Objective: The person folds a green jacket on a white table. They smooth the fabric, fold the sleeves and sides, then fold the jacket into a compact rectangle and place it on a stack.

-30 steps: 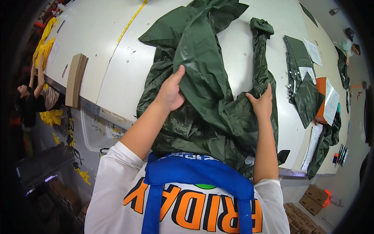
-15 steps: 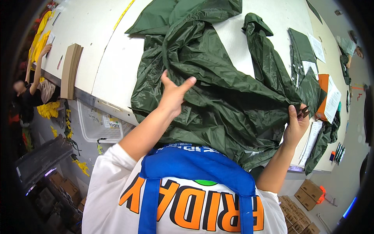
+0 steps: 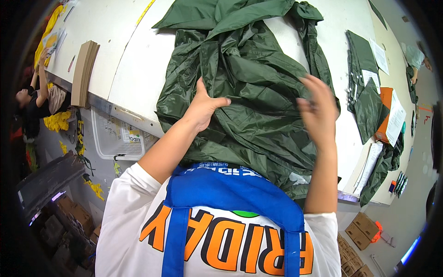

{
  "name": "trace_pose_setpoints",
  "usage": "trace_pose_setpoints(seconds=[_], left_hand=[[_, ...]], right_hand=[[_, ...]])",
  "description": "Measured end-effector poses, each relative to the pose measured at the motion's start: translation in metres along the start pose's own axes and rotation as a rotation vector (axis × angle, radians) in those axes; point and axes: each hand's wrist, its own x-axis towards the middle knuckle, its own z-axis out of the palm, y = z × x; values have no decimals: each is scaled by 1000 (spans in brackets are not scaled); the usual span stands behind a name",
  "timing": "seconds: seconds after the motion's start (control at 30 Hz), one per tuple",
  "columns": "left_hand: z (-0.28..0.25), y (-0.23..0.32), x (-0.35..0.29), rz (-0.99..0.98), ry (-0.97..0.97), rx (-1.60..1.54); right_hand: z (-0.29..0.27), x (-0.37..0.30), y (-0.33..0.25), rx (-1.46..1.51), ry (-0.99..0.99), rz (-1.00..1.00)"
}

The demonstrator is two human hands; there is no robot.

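Note:
A dark green, shiny garment (image 3: 249, 87) lies crumpled across the white table in front of me, its lower edge against my apron. My left hand (image 3: 203, 106) rests on its left part, thumb stretched out to the right, fingers apart from the thumb. Over the garment's right part is my right hand (image 3: 318, 108), smeared by motion, with fingers and thumb spread. A small dark spot shows by its palm; I cannot make out what it is. One sleeve (image 3: 310, 27) runs toward the far side.
On the left side of the white table (image 3: 108, 37) stand cardboard strips (image 3: 84, 74); a white plastic basket (image 3: 104, 134) is below its edge. Folded green pieces (image 3: 364, 64), an orange folder (image 3: 385, 97) and papers (image 3: 369, 168) lie right. Another person (image 3: 34, 99) works at far left.
My right hand has let go of the garment's right edge and moved left and up over it. The garment's right side has drawn inward. My left hand has barely moved.

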Motion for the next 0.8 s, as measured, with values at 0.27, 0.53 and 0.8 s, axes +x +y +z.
trace_pose_setpoints(seconds=[0.27, 0.53, 0.8], left_hand=[[-16, 33, -27, -192, -204, -312], [-35, 37, -35, -152, -403, -647], [-35, 40, -31, -119, -459, -651]], right_hand=[[21, 38, 14, -290, -568, -165], [-17, -18, 74, 883, 321, 64], [-13, -62, 66, 1291, 405, 148]])
